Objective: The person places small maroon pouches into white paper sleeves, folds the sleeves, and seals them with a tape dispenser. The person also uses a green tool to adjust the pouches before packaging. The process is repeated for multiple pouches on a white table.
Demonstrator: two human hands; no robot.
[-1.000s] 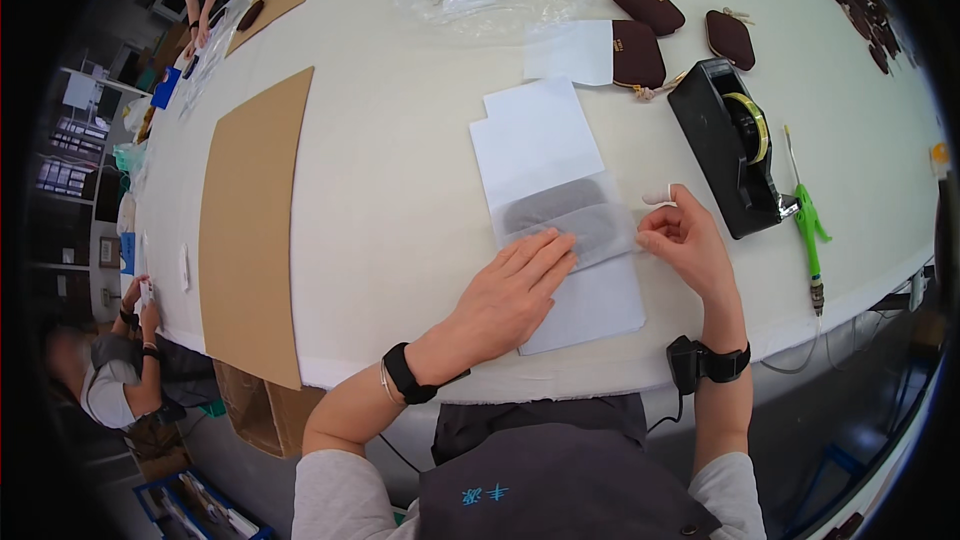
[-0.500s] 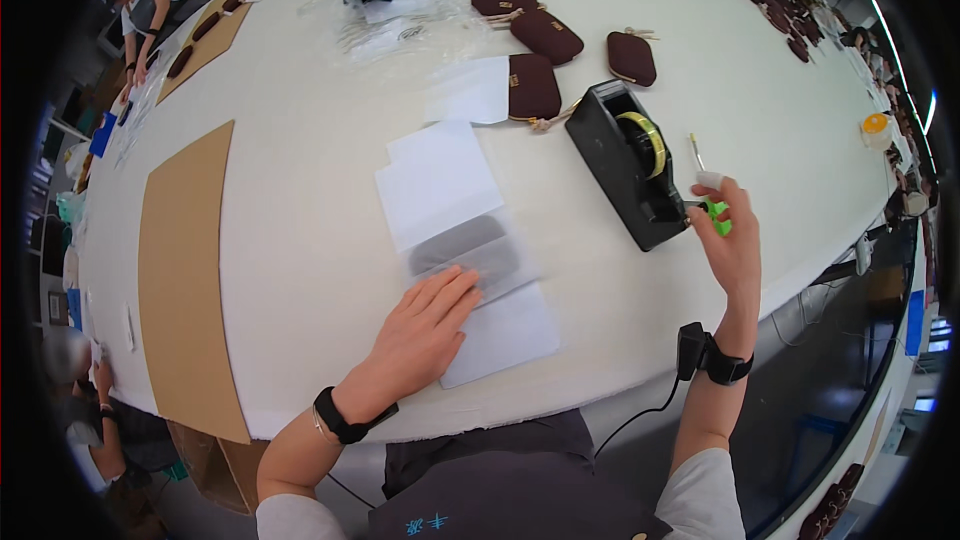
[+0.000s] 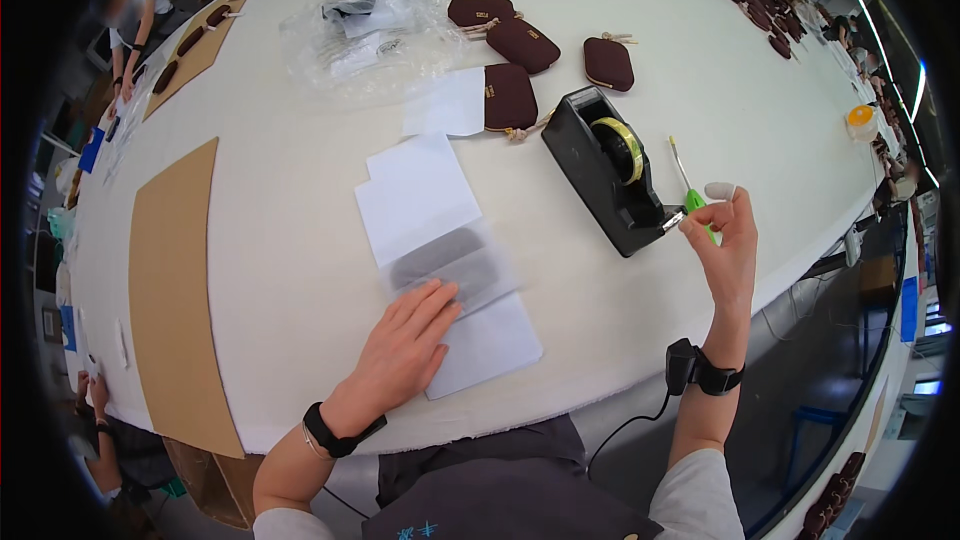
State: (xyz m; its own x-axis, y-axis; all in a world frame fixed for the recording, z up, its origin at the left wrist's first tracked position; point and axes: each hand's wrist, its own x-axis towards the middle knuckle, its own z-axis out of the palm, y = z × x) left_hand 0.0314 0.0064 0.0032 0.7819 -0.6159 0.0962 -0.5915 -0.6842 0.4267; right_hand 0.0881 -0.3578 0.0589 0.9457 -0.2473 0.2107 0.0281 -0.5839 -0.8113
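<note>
your half-curled right hand (image 3: 728, 250) at the tape dispenser (image 3: 585, 165), its hold unclear, and open left hand (image 3: 398, 345) flat on the translucent wrap (image 3: 475, 270) suggest taping, needing a clean tear.

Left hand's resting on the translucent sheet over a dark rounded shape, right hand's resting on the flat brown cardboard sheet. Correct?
Right hand's location is wrong. The head view shows the right hand with its fingers at the front end of the long black tape dispenser. The left hand does rest on the thin translucent sheet.
</note>
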